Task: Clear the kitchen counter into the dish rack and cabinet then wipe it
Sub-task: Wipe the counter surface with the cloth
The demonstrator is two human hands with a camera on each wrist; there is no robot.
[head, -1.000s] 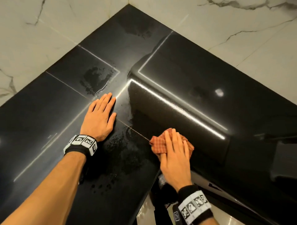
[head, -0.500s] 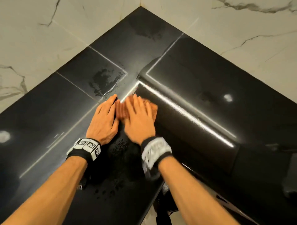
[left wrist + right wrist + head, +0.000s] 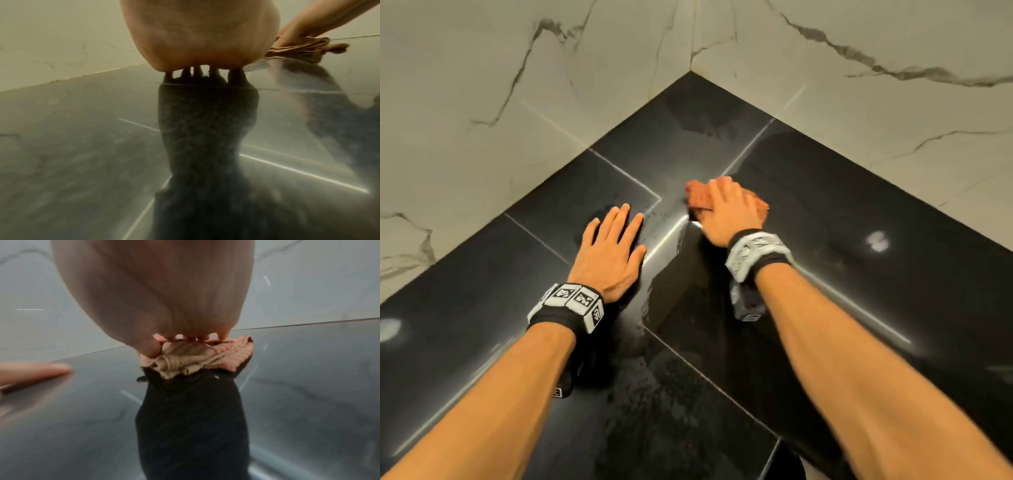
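Observation:
A glossy black counter [image 3: 842, 212] fills the corner between two marble walls. My right hand [image 3: 726, 202] lies flat on a folded red checked cloth [image 3: 698, 198], pressing it onto the counter near the corner; the cloth [image 3: 197, 360] bunches under the palm in the right wrist view, and the cloth [image 3: 304, 48] also shows at the right of the left wrist view. My left hand [image 3: 613, 240] rests flat on the counter to the left of it, fingers straight and slightly spread, holding nothing.
White marble walls [image 3: 482, 85] meet at the far corner. Damp smears and droplets mark the counter [image 3: 671, 377] between my arms. The counter's front edge [image 3: 774, 445] is at the bottom, with floor below.
My right hand has slid the cloth from the near counter edge up and rightwards towards the corner. The left hand stays flat in place. My view has tilted up towards the walls.

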